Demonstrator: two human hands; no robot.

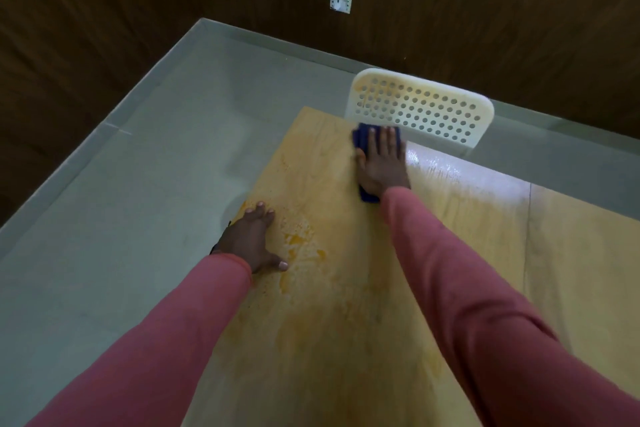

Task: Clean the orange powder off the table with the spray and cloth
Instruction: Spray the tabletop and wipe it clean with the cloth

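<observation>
**Hands on the powdered desk**

Right hand (381,163), fingers straight, presses a blue cloth (363,139) flat near the far edge of the desk (571,270). Left hand (251,241) rests spread at the desk's left edge, beside wet orange powder (301,243). Behind stands a white perforated chair (422,107).

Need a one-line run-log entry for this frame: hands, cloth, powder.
right hand flat on cloth, far table edge | left hand flat on table, left edge | powder beside left hand | spray unseen
</observation>
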